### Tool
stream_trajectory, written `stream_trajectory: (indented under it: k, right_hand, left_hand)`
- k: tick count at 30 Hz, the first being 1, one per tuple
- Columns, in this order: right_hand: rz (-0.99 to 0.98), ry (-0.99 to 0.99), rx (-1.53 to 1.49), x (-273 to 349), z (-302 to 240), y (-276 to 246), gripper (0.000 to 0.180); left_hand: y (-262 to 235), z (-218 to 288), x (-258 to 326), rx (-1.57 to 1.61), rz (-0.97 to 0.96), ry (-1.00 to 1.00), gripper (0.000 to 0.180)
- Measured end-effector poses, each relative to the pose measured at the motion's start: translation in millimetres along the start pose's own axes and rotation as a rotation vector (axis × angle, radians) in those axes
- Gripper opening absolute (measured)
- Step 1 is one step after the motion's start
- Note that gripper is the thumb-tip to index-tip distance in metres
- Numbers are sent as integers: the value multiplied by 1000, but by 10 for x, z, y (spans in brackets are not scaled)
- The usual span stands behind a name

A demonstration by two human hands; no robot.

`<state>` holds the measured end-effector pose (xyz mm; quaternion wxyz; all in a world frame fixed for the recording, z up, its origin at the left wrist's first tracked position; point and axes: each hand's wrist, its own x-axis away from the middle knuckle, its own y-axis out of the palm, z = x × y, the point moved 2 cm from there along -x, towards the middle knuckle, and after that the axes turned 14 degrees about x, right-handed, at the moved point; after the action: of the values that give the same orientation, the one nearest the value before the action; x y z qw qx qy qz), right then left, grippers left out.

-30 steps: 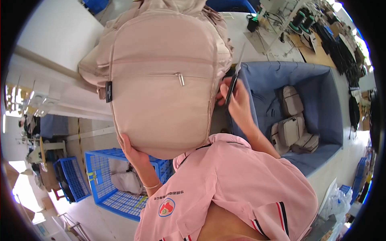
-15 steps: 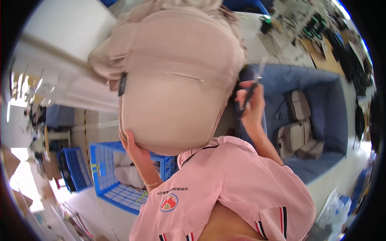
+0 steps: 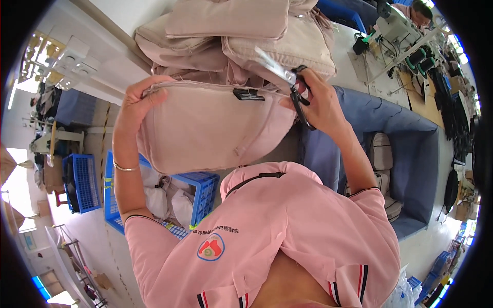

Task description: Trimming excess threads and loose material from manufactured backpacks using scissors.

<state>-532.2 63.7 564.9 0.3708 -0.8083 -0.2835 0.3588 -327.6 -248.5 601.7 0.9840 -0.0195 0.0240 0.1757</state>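
Observation:
A beige fabric backpack (image 3: 200, 128) hangs in front of my chest, its seamed edge with a small black label facing up. My left hand (image 3: 146, 97) pinches its upper left corner, thumb on the near side. In my right hand (image 3: 321, 100) is a pair of scissors (image 3: 280, 69) with black handles, the blades pointing up and left over the bag's far edge. The fingers of that hand come close to the bag's upper right corner; whether they touch it I cannot tell. Beyond it lies a pile of similar beige bags (image 3: 277, 49).
A large blue-grey fabric-lined bin (image 3: 421, 174) with beige bags inside stands to my right. Left below is a blue plastic crate (image 3: 205, 192) with pale pieces in it. Sewing machines (image 3: 393, 31) and a seated person (image 3: 422, 14) are at the far right.
The backpack has been turned and lowered, so a different side faces me. My left hand moved up to its top left corner. My right hand brought the scissors left, over the bag's edge.

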Motion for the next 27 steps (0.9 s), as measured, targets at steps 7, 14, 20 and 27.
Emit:
stream_trajectory:
  k: [7,14,20,27]
  right_hand:
    - [-154,-242,168,24,234,154,58]
    - [-222,-350,169,-20,160,140,59]
    - [-194,-378,164,-3,28,135,55]
    - [-110,-473,183,59,-66,138,50]
  left_hand:
    - [-91,197,-70,-56,-175,38,23]
    - [-86,207,-36,-45,-248,128,22]
    - [0,183,-57,-42,-261,182,21]
    - [-12,187,91,-39,-215,222,22]
